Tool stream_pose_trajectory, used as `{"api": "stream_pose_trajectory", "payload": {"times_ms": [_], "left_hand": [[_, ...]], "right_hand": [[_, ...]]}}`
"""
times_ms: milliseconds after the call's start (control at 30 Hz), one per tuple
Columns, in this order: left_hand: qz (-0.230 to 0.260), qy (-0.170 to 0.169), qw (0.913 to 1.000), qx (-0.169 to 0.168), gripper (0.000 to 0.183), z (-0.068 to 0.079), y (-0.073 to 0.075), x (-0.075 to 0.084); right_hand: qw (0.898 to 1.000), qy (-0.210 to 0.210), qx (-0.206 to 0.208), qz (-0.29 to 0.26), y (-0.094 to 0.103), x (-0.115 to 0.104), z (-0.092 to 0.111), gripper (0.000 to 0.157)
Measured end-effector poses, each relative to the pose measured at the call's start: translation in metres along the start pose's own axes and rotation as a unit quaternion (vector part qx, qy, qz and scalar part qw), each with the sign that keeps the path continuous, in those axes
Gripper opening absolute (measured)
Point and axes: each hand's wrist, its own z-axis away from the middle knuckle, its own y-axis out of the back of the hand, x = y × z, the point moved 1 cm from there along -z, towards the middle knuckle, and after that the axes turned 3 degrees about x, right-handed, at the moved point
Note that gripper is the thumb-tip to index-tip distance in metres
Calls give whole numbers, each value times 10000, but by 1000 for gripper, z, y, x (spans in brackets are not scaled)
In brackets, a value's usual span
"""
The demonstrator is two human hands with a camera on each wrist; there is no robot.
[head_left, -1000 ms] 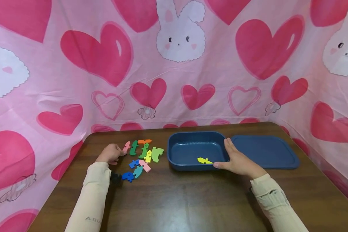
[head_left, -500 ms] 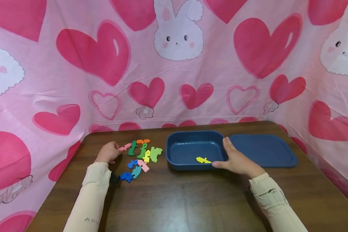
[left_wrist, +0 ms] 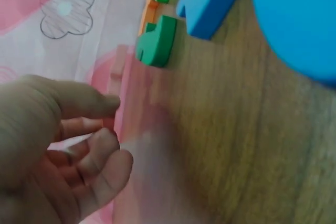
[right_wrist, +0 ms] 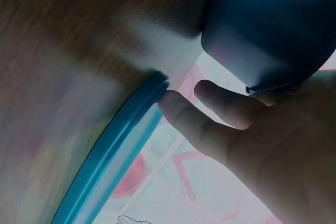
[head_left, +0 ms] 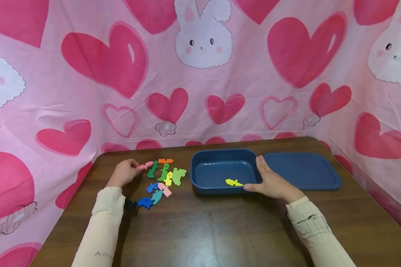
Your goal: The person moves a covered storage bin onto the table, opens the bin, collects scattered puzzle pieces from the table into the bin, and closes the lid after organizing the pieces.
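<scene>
At the left of the head view, my left hand [head_left: 121, 173] pinches a pink pointed puzzle piece [head_left: 145, 165] by its near end. The left wrist view shows the thumb and a finger on that piece [left_wrist: 120, 66], partly blurred. Dark green [head_left: 152, 169], green [head_left: 163, 172] and orange [head_left: 165, 161] pieces lie just right of it. My right hand [head_left: 274, 182] rests with straight fingers along the right side of a blue box [head_left: 200, 190], thumb at its front corner. Inside the box lies one yellow piece [head_left: 233, 182].
More puzzle pieces lie nearer me: yellow [head_left: 168, 179], light green [head_left: 178, 176], another pink [head_left: 165, 189], teal [head_left: 157, 197] and blue [head_left: 145, 202]. A flat blue lid [head_left: 302, 170] lies right of the box. A heart-patterned cloth [head_left: 153, 111] hangs behind the wooden table [head_left: 200, 230].
My left hand has taken hold of the pink piece, turned its point rightward and shifted it slightly toward the back. My right hand stays at the box.
</scene>
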Motion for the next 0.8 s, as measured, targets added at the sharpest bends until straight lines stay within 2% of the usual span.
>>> {"api": "stream_pose_trajectory", "payload": {"times_ms": [167,300,467,800], "left_hand": [[224,-312,9992,92,27,-3,-5,12],[430,-621,9971,39,29,-4,-11,27],[636,-826,9945,-112,28,-3,-17,53],[724,-1383,9868,-424,24,-6,-31,100]], "right_hand": [[10000,-5,-10,6,1,-2,0,125],[10000,-24,-25,15,1,-1,0,125],[10000,-19,-19,-23,2,-1,0,124],[10000,1,-11,-5,2,-1,0,124]]}}
